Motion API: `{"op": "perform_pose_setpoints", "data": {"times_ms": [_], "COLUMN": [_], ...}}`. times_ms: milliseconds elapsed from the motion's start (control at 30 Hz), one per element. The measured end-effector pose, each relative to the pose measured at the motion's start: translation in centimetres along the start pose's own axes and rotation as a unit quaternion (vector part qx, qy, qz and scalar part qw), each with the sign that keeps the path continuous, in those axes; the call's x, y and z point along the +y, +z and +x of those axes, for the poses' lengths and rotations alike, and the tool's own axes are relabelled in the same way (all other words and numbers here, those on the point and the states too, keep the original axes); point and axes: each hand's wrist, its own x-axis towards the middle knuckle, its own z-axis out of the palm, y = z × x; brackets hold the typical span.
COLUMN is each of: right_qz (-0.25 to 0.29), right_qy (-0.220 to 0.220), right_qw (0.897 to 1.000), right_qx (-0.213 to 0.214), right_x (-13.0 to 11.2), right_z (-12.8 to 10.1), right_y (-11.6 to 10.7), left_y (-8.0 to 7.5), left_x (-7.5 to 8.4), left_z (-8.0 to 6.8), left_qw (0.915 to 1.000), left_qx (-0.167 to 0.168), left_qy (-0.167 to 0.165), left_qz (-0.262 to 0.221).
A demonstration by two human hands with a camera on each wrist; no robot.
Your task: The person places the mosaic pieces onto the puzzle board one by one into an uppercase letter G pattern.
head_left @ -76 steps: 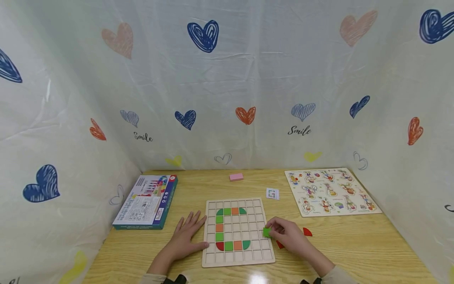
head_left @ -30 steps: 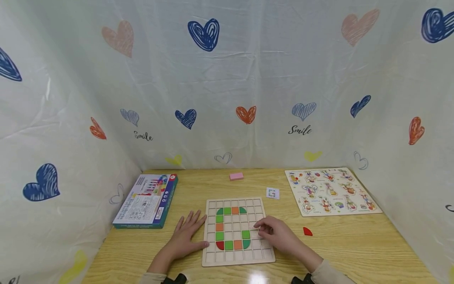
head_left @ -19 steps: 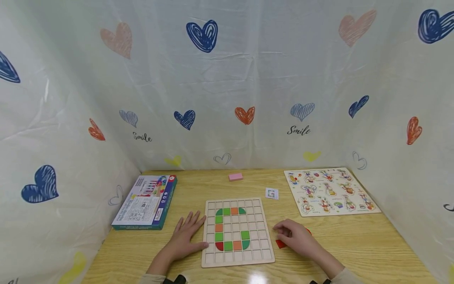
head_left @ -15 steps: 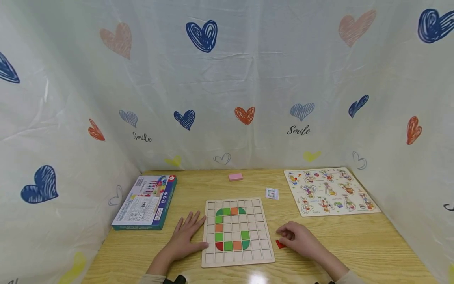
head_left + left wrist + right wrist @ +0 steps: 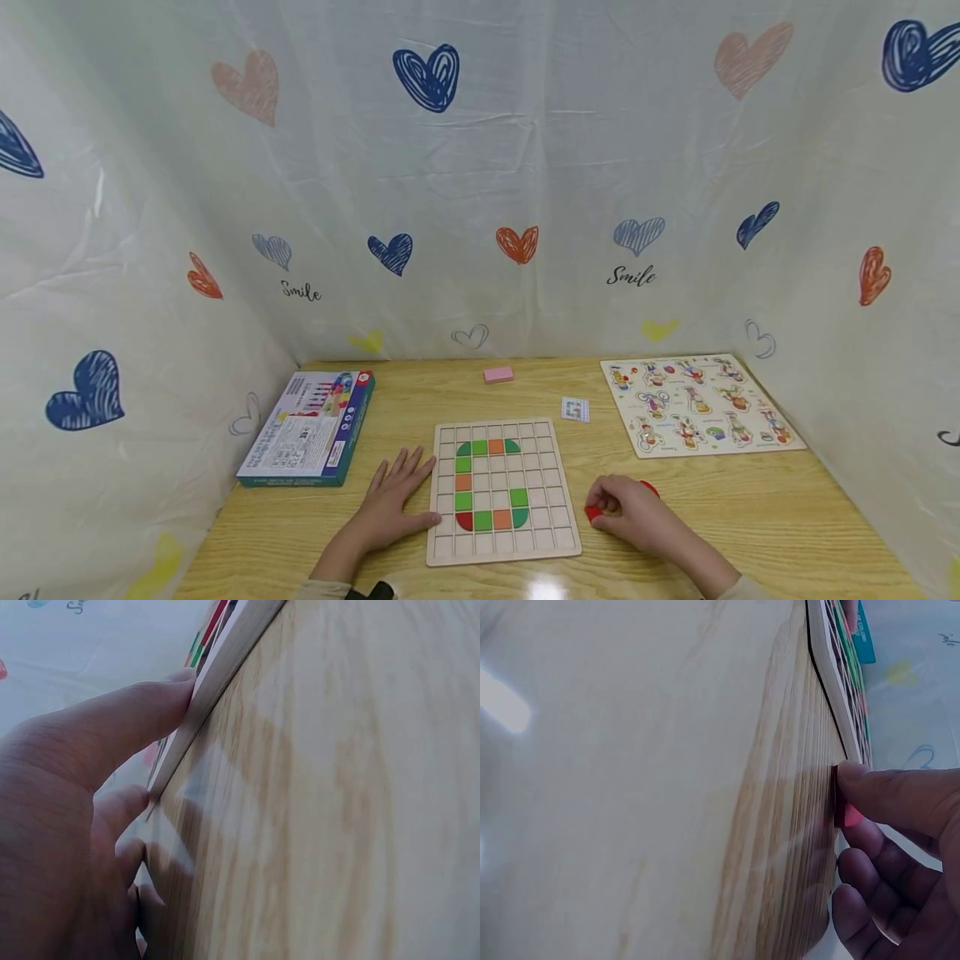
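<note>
Head view shows a wooden grid board (image 5: 501, 546) lying flat on the worktop (image 5: 750, 517) between both hands. Several of its square cells hold tiles: green and orange pieces with rounded green corners along the top, a column of green and orange down the left, a red rounded corner, green, orange and a green corner along the bottom, and one green square just above that last corner. The other cells are bare wood.

The left hand (image 5: 395, 493) rests flat on the worktop with fingers spread and straight, its thumb against the board's left edge, as the left wrist view confirms. The right hand (image 5: 628, 507) sits just right of the board, fingers curled, pinching a red piece (image 5: 592, 512) at the worktop surface; the right wrist view shows the thumb pressing on it. Another red piece (image 5: 649, 488) peeks out behind that hand.

Farther back lie a boxed game (image 5: 309, 429), a pink block (image 5: 498, 375), a small card (image 5: 575, 409) and a picture puzzle board (image 5: 701, 405).
</note>
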Motion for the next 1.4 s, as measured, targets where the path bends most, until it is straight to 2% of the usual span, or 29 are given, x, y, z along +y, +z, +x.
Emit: {"op": "perform_pose_setpoints", "data": {"times_ms": [267,433,567,900,1400], "right_qz": [0.004,0.047,0.057,0.034,0.013], "right_qy": [0.012,0.017,0.009,-0.012,-0.028], "right_qw": [1.0,0.998,0.998,0.998,0.999], "right_qx": [0.026,0.039,0.04,0.044,0.034], "right_x": [-0.6,-1.6,-2.7,-4.5,-4.8], "right_z": [1.0,2.6,4.4,8.0,9.5], "right_y": [0.7,1.4,2.4,4.7,5.3], "left_y": [0.1,0.1,0.1,0.1,0.0], "left_x": [-0.1,-0.2,-0.1,-0.3,-0.3], "left_z": [-0.1,0.0,0.1,0.0,0.0], "left_qw": [1.0,1.0,1.0,1.0,1.0], "left_qx": [0.001,0.005,0.002,0.004,0.004], "left_qy": [-0.003,0.0,0.0,-0.003,0.002], "left_qz": [-0.001,0.002,0.003,0.006,0.006]}}
